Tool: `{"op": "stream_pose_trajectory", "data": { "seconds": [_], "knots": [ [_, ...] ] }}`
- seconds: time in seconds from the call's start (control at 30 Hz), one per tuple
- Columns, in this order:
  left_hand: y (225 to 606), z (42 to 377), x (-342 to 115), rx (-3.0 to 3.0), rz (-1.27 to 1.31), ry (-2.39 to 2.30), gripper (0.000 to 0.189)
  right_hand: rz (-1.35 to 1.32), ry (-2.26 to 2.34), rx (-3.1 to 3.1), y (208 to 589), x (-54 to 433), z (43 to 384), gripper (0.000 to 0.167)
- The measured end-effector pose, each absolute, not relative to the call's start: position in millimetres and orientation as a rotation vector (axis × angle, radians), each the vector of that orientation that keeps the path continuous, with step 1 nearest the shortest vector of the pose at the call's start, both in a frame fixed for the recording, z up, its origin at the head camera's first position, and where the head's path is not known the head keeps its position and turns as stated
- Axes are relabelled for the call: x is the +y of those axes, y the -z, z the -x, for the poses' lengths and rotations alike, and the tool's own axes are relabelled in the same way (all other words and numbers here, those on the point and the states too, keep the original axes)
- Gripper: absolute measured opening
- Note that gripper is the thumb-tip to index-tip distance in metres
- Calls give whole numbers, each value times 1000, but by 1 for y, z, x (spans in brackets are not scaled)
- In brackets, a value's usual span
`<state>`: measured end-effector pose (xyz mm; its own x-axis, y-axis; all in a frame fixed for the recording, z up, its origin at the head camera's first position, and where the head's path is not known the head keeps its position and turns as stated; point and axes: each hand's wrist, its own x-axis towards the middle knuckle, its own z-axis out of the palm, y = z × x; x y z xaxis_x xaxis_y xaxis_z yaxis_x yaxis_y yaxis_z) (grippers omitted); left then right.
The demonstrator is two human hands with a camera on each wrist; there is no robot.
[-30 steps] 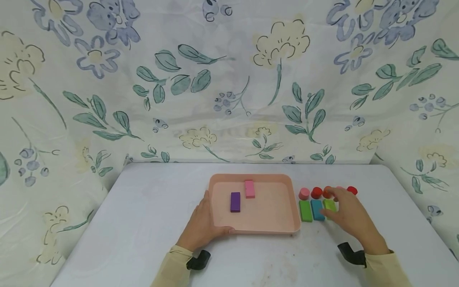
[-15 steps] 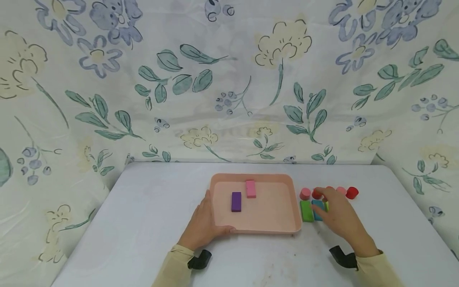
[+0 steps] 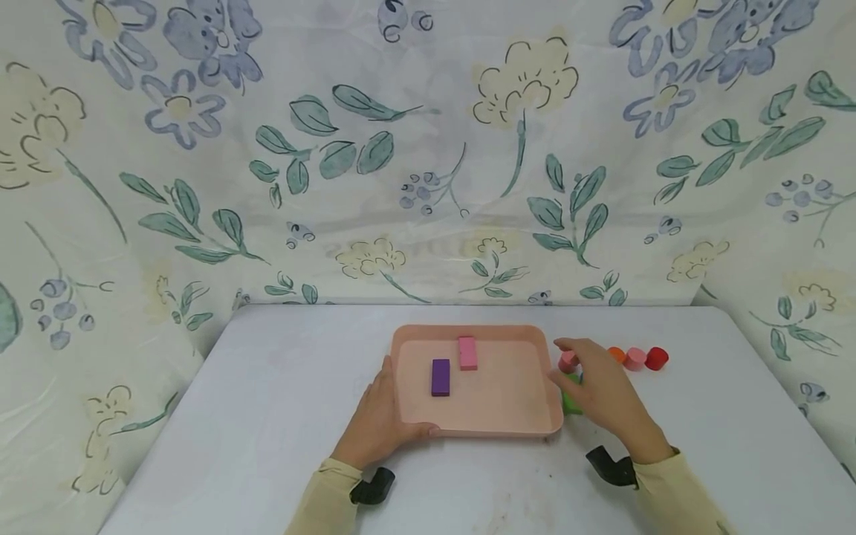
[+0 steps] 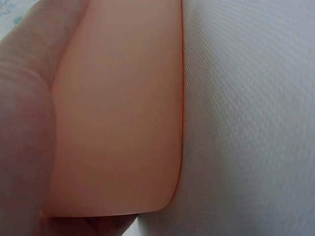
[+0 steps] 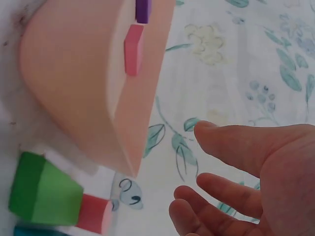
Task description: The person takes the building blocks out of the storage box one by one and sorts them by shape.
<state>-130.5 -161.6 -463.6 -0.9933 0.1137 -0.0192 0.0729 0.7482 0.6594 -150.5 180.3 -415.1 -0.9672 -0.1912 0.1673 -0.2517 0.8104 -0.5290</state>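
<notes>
My left hand holds the front left corner of a peach tray, with the thumb along the front rim and the fingers along the left side. On the tray floor lie a purple block and a pink block. My right hand holds nothing. Thumb and fingers are spread over a green block and a pink cylinder, just right of the tray. A strip of blue-teal block shows in the right wrist view; in the head view the right hand mostly covers it.
Past my right hand stand an orange cylinder, a second pink cylinder and a red cylinder in a row. Everything rests on a white table, with a flowered cloth hanging behind it.
My right hand has moved left along the blocks and cylinders, from the lime block to the green one beside the tray. The left hand and tray have stayed put.
</notes>
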Motion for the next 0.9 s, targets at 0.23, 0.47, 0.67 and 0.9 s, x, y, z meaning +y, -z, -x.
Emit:
{"op": "stream_pose_trajectory", "data": {
  "seconds": [0.23,0.47,0.67,0.9],
  "knots": [
    [462,130,-161,2878,-148,-1086,141,-428,-863,-2855,408,166,161,54],
    [461,130,-161,2885,-148,-1081,143,-426,-847,-2884,403,150,171,54],
    [462,131,-161,2883,-150,-1094,143,-465,-870,-2871,405,141,184,53],
    [462,131,-161,2881,-144,-1088,144,-445,-967,-2914,409,128,197,52]
  ]
}}
